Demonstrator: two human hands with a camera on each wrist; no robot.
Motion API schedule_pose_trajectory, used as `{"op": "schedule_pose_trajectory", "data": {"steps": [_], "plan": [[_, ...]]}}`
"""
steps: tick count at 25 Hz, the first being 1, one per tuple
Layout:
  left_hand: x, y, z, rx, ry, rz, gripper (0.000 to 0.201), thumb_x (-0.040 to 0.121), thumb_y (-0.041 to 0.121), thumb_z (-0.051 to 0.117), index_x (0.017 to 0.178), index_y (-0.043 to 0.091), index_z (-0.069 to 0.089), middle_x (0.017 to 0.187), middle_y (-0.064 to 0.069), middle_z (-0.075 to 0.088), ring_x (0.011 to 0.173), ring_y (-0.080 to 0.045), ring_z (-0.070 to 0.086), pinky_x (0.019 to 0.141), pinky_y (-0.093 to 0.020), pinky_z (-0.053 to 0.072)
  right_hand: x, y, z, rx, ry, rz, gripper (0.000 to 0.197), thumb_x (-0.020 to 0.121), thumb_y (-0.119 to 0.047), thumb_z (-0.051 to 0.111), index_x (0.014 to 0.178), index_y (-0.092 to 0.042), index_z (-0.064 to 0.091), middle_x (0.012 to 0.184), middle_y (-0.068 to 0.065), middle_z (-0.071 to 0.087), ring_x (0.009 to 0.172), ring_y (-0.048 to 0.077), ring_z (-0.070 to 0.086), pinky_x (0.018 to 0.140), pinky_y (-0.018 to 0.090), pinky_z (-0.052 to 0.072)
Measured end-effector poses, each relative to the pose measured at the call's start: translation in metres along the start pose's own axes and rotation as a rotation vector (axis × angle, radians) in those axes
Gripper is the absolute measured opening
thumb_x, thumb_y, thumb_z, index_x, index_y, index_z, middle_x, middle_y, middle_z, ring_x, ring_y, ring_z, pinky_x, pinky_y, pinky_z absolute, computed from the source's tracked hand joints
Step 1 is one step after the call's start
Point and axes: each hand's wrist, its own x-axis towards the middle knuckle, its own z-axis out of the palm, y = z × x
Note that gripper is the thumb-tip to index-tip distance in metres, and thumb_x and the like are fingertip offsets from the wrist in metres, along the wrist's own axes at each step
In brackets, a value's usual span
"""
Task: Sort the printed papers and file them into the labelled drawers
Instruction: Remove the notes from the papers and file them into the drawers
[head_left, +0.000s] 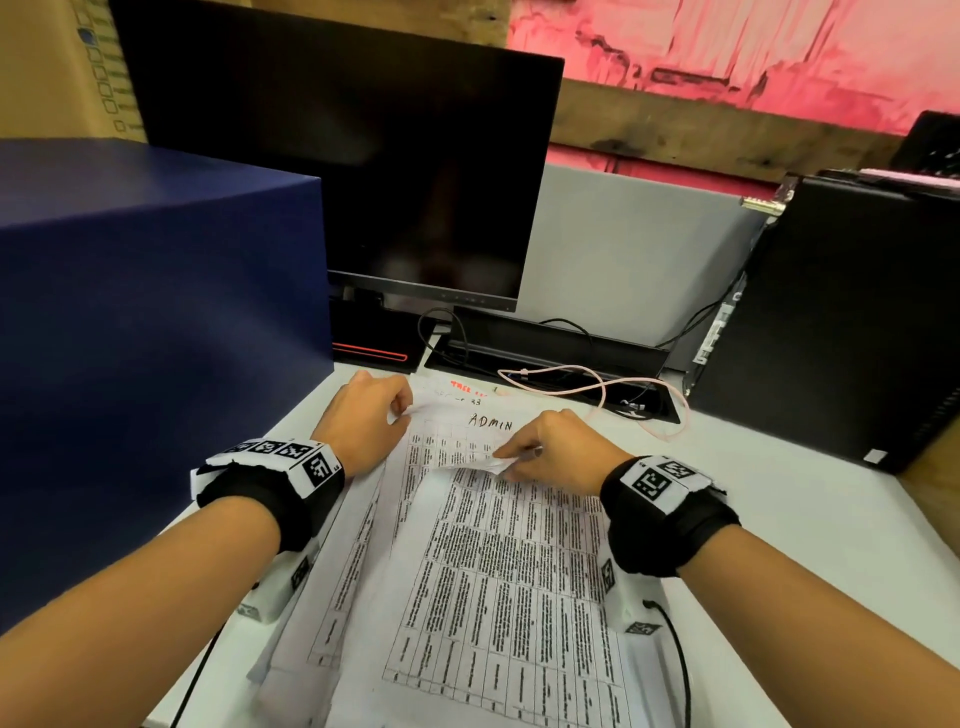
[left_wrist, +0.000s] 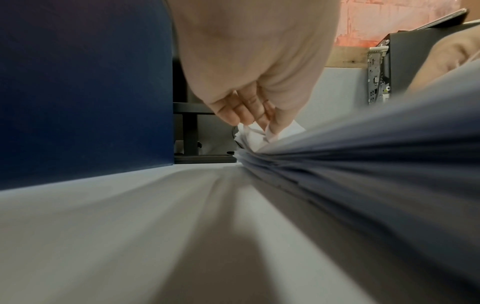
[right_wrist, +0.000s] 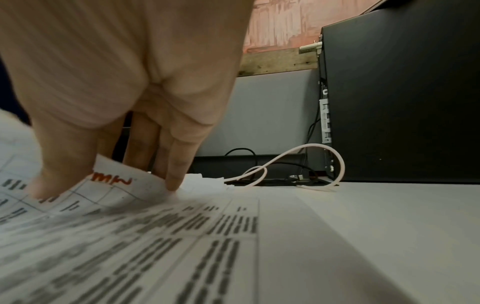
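Observation:
A stack of printed papers (head_left: 498, 587) with dense tables lies on the white desk between my arms. A sheet under the top one shows the handwritten word ADMIN (head_left: 491, 421). My left hand (head_left: 371, 415) pinches the far left corner of the stack (left_wrist: 262, 135) between thumb and fingers. My right hand (head_left: 535, 449) pinches the curled far edge of the top sheet (right_wrist: 116, 185), thumb on top and fingers behind it. The top sheet is bent back towards me. Red writing shows on the lifted sheet's underside (right_wrist: 109, 179).
A big dark blue box (head_left: 156, 322) stands at the left, close to my left arm. A black monitor (head_left: 374, 171) stands behind the papers. A black computer tower (head_left: 841, 332) is at the right. A pale cable (head_left: 597, 387) loops beyond the papers.

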Motion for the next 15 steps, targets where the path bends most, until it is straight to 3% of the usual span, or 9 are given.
{"op": "schedule_pose_trajectory", "data": {"steps": [3, 5, 7, 10, 12, 15], "plan": [[0.0, 0.001, 0.0, -0.069, -0.03, -0.019, 0.017, 0.087, 0.018, 0.061, 0.087, 0.031, 0.049, 0.081, 0.008, 0.054, 0.085, -0.014, 0.048, 0.07, -0.023, 0.034, 0.0, -0.003, 0.006, 0.017, 0.052, 0.046, 0.015, 0.086, -0.036, 0.069, 0.088, -0.023, 0.075, 0.08, -0.005, 0.066, 0.078, 0.009, 0.054, 0.065, 0.018, 0.04], [-0.001, 0.003, -0.001, -0.102, -0.042, -0.034, 0.021, 0.087, 0.017, 0.06, 0.098, 0.033, 0.053, 0.078, 0.009, 0.054, 0.085, -0.012, 0.046, 0.074, -0.024, 0.037, 0.012, -0.013, 0.008, -0.08, 0.139, 0.029, 0.027, 0.093, -0.031, 0.06, 0.072, -0.016, 0.064, 0.066, -0.001, 0.054, 0.07, 0.018, 0.051, 0.06, 0.026, 0.037], [-0.001, 0.003, -0.001, -0.094, -0.047, -0.06, 0.023, 0.087, 0.018, 0.06, 0.105, 0.032, 0.06, 0.079, 0.007, 0.058, 0.088, -0.013, 0.049, 0.077, -0.026, 0.042, 0.03, -0.027, 0.006, -0.247, 0.171, -0.022, 0.028, 0.097, -0.024, 0.051, 0.081, -0.006, 0.065, 0.076, 0.006, 0.058, 0.079, 0.026, 0.054, 0.068, 0.032, 0.043], [0.0, 0.003, -0.002, -0.114, -0.051, -0.085, 0.014, 0.087, 0.02, 0.063, 0.099, 0.022, 0.068, 0.081, 0.003, 0.064, 0.082, -0.014, 0.055, 0.079, -0.026, 0.049, 0.051, -0.046, 0.011, -0.411, 0.126, -0.079, 0.02, 0.096, -0.017, 0.051, 0.102, -0.008, 0.068, 0.1, 0.014, 0.064, 0.095, 0.034, 0.06, 0.076, 0.035, 0.048], [-0.001, 0.004, -0.003, -0.145, -0.062, -0.086, 0.003, 0.088, 0.022, 0.064, 0.087, 0.025, 0.066, 0.076, 0.005, 0.064, 0.075, -0.012, 0.057, 0.071, -0.022, 0.047, 0.051, -0.055, 0.023, -0.423, 0.153, -0.047, 0.017, 0.095, -0.013, 0.049, 0.102, -0.01, 0.065, 0.103, 0.013, 0.063, 0.097, 0.034, 0.06, 0.073, 0.035, 0.044], [-0.002, 0.004, -0.002, -0.151, -0.069, -0.073, 0.017, 0.09, 0.027, 0.062, 0.074, 0.021, 0.059, 0.066, 0.006, 0.057, 0.064, -0.011, 0.05, 0.059, -0.021, 0.04, 0.047, -0.06, 0.035, -0.302, 0.201, -0.018, 0.017, 0.093, -0.015, 0.047, 0.101, -0.01, 0.061, 0.104, 0.012, 0.063, 0.097, 0.033, 0.059, 0.074, 0.037, 0.045]]}}
